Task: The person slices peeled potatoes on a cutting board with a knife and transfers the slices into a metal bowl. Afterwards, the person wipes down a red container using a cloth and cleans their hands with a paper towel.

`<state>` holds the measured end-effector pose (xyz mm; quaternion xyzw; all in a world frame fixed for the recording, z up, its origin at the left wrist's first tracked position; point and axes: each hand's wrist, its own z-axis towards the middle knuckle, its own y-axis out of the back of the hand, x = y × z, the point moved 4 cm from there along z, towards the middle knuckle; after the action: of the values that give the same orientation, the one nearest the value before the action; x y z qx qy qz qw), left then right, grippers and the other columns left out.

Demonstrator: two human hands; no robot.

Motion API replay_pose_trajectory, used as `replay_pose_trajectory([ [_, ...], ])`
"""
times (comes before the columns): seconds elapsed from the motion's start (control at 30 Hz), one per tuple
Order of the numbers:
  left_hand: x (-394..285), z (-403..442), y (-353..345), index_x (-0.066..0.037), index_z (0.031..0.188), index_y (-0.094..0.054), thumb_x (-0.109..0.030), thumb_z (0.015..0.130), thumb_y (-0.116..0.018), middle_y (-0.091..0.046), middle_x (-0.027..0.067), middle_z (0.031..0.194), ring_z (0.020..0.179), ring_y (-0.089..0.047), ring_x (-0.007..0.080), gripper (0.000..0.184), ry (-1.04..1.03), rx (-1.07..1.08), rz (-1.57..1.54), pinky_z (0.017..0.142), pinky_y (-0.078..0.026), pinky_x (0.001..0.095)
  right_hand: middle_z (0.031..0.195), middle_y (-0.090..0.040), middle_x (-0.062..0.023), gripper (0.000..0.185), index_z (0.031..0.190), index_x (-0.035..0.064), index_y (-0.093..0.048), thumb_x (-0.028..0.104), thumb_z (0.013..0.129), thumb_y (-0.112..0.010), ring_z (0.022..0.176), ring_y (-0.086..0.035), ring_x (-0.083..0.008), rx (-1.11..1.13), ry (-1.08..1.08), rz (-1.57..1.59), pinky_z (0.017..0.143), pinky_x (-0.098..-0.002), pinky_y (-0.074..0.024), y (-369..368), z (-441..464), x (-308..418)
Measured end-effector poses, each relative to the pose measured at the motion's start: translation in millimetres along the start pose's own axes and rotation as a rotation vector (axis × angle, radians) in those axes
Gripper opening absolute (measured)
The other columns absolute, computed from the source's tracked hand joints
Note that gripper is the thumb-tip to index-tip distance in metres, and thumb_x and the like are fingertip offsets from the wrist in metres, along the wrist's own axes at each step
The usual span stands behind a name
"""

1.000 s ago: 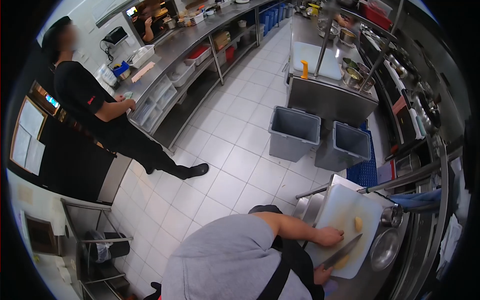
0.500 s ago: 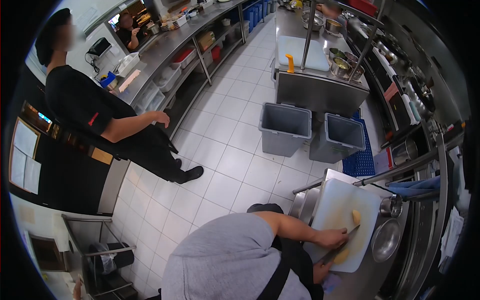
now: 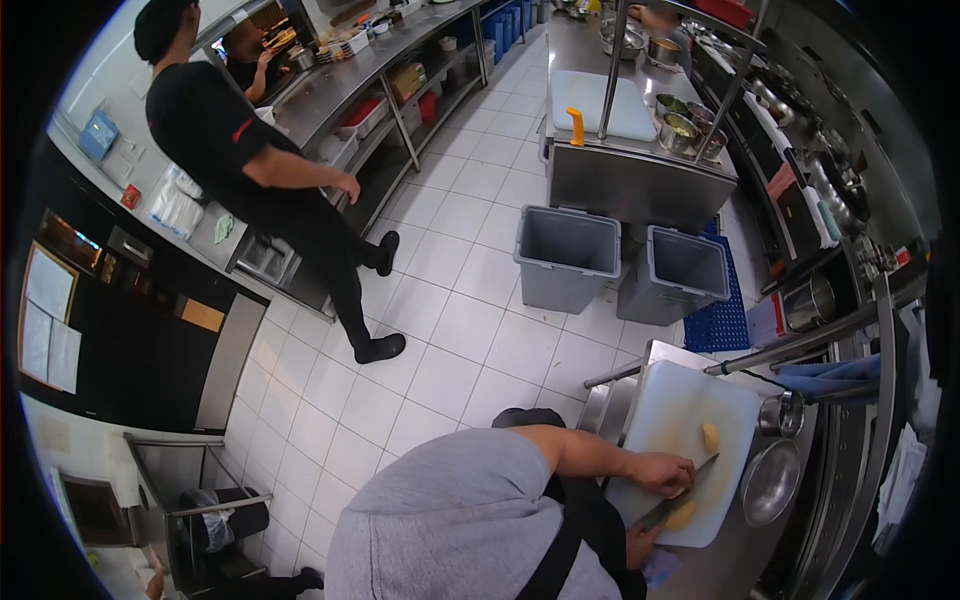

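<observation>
A white cutting board [image 3: 650,400] lies at the lower right. My right hand [image 3: 640,546] grips a knife [image 3: 704,467] whose blade slants up across the board. My left hand [image 3: 662,474] is closed beside the blade, fingers curled downward. A bit of yellow shows under them, but I cannot make out the piece. One yellow food piece [image 3: 711,436] rests beyond the knife tip. Another yellow food piece [image 3: 682,516] lies on the near side of the blade. Yellowish stains mark the board's middle.
A metal bowl [image 3: 772,482] and a metal pot [image 3: 782,412] stand right of the board. Two grey bins [image 3: 568,285] are on the tiled floor. A co-worker in black [image 3: 230,150] walks at left, beside the shelved counter [image 3: 350,90]. Another person [image 3: 245,70] is behind the pass window.
The co-worker in black has stepped forward along the counter, up and right in view. My hands and the knife have barely shifted. A dark shoe now shows at lower left.
</observation>
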<state>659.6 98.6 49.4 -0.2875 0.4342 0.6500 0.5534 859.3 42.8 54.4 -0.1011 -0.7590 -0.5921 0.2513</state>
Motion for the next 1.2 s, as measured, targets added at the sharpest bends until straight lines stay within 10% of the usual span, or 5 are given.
replay_pose_trajectory([
  [1.2, 26.3, 14.6, 12.4, -0.008, 0.104, -0.068, -0.016, 0.078, -0.072, -0.055, 0.0167, 0.118, 0.113, -0.057, 0.0378, 0.027, -0.112, 0.291, -0.129, 0.099, -0.047, 0.0442, 0.096, -0.068, -0.0355, 0.052, 0.142, 0.0029, -0.044, 0.027, 0.098, -0.055, 0.093, -0.065, -0.0548, -0.103, -0.303, -0.114, 0.075, -0.0618, -0.0499, 34.9, 26.2, -47.6],
])
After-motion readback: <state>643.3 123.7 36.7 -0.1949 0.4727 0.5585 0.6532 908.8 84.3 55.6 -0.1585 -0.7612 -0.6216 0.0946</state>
